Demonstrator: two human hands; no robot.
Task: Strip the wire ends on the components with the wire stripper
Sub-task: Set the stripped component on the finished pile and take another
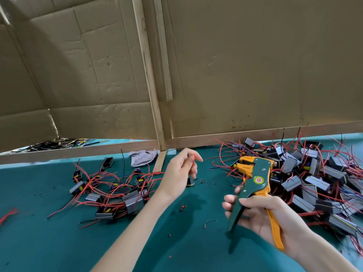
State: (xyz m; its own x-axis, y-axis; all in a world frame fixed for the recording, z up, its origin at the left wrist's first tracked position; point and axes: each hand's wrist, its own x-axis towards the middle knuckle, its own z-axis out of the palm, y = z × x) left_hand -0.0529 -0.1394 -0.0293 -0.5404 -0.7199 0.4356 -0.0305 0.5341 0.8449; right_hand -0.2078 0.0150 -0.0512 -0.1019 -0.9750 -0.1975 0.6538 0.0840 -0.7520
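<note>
My right hand point(261, 214) grips the handles of a green and orange wire stripper point(253, 185), jaws pointing up and away. My left hand point(180, 169) is raised over the green table point(59, 242) and pinches a short red wire point(194, 160) between thumb and fingers. A small dark component point(190, 182) sits just below that hand; whether the wire belongs to it I cannot tell. A big heap of grey components with red wires point(314, 177) lies to the right. A smaller group of components point(117, 191) lies to the left.
Cardboard walls on a wooden frame point(155, 107) close off the back of the table. A crumpled grey cloth point(143, 157) lies by the frame. Black and yellow wires point(53, 143) sit behind the rail at far left. Small bits of stripped insulation point(182, 207) dot the table.
</note>
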